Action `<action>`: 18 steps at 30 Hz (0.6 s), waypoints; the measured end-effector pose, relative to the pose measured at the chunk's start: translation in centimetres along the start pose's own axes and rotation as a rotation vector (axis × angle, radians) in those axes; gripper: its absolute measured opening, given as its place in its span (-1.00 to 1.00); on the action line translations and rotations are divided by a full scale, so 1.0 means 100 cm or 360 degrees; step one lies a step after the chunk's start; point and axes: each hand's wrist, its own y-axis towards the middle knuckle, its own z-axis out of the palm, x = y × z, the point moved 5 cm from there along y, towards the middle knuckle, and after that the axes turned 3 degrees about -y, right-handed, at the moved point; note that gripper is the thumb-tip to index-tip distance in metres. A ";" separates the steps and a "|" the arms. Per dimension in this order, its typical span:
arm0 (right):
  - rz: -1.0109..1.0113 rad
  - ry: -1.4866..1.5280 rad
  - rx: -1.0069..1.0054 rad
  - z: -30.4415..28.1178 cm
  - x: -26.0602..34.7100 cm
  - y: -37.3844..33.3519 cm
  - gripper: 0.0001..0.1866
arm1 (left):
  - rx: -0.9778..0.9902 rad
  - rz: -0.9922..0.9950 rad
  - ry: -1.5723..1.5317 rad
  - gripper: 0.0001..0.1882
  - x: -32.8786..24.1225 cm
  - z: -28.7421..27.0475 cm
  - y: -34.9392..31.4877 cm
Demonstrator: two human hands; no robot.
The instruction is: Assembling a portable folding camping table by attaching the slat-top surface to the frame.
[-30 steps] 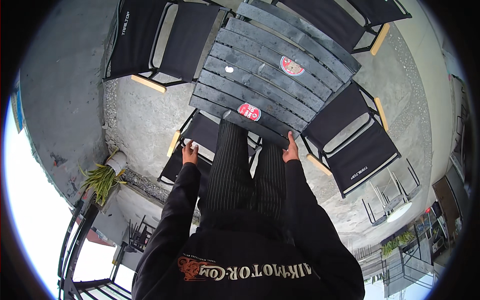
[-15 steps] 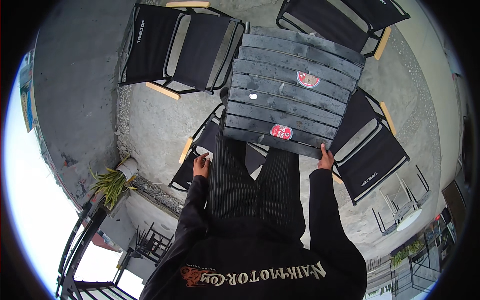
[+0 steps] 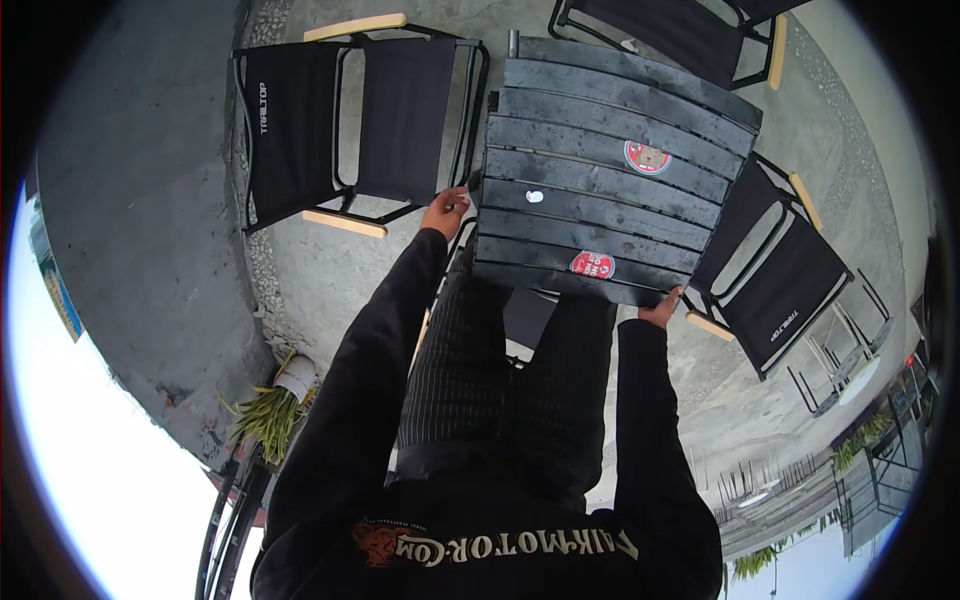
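Note:
A black slatted folding table [image 3: 600,215] stands before me, with two round red stickers and a small white spot on its top. My right hand [image 3: 660,308] is closed on the table's near right corner, thumb on top; the fingers beneath are partly hidden. Just off the table's left edge is my left hand [image 3: 446,212], fingers loosely bent and apart, with nothing visible in it. It is close to the front of a black fabric folding chair [image 3: 400,130] with wooden armrests.
Another black chair [image 3: 770,265] stands at the right, and one more [image 3: 670,40] at the far side. Part of a seat [image 3: 528,318] shows between my legs. A potted plant [image 3: 272,415] is by the grey wall [image 3: 140,240] at left.
My left hand has moved up and forward from beside my thigh to the table's left edge. My right hand keeps its hold on the corner. The view has shifted a little.

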 end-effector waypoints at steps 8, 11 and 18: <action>0.0188 0.0443 0.0038 0.008 -0.022 -0.016 -0.16 | 0.0000 0.0183 -0.0209 -0.10 -0.130 0.025 0.113; 0.0124 0.0450 -0.0095 0.014 -0.021 -0.024 -0.26 | -0.0191 0.0185 -0.0165 -0.08 -0.130 0.036 0.116; -0.0114 0.0466 -0.0217 0.016 -0.008 -0.030 -0.29 | 0.0119 0.0281 -0.0377 -0.23 -0.125 0.035 0.110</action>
